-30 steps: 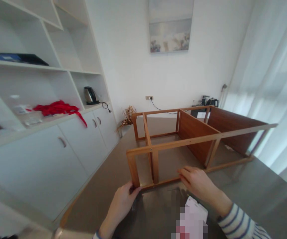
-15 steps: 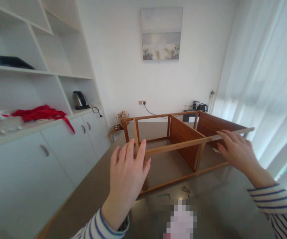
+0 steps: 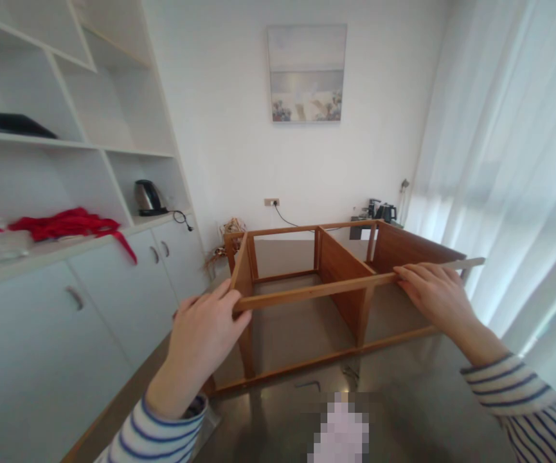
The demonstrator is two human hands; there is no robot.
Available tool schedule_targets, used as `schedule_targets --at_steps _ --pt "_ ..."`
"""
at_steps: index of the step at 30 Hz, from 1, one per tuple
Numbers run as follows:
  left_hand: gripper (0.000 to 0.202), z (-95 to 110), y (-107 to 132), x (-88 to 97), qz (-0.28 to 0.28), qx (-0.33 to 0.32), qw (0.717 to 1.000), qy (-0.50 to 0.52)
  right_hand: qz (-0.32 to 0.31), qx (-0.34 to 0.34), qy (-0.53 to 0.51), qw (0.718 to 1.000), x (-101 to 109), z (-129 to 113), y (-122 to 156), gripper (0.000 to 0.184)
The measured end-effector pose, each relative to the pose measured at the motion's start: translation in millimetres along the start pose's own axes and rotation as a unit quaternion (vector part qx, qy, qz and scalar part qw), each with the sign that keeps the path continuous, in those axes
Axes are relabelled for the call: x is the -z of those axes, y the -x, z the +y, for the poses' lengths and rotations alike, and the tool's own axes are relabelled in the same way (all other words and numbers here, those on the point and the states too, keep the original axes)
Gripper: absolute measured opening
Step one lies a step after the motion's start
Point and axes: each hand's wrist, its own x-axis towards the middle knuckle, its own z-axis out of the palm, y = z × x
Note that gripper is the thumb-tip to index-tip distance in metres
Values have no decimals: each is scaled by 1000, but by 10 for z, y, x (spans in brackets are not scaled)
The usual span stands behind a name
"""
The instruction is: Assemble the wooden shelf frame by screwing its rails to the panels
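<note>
**Two-handed grip on wooden frame**

Step, as I judge it: holding. My left hand and right hand pinch the near upper rail; the frame rests on the worktop, beyond them. Any next move calls for even support.

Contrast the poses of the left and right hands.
The left hand is at the left end of the wooden frame; the right hand is right of its middle panel. The left hand slants up and right, the right hand up and left. Both touch the frame's near upper rail.
</note>
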Motion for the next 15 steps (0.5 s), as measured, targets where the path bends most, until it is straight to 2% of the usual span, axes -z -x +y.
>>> schedule_targets --at_steps 3,6,15 --pt "28 -205 -13 -14 -18 13 999 23 -1 18 -11 1000 66 -146 -22 32" --pt "29 -325 -20 -27 -24 22 999 34 -7 28 -21 999 107 -244 -46 32" --pt "35 -306 -31 -97 -11 25 999 25 -6 12 -41 999 73 -300 -58 35"
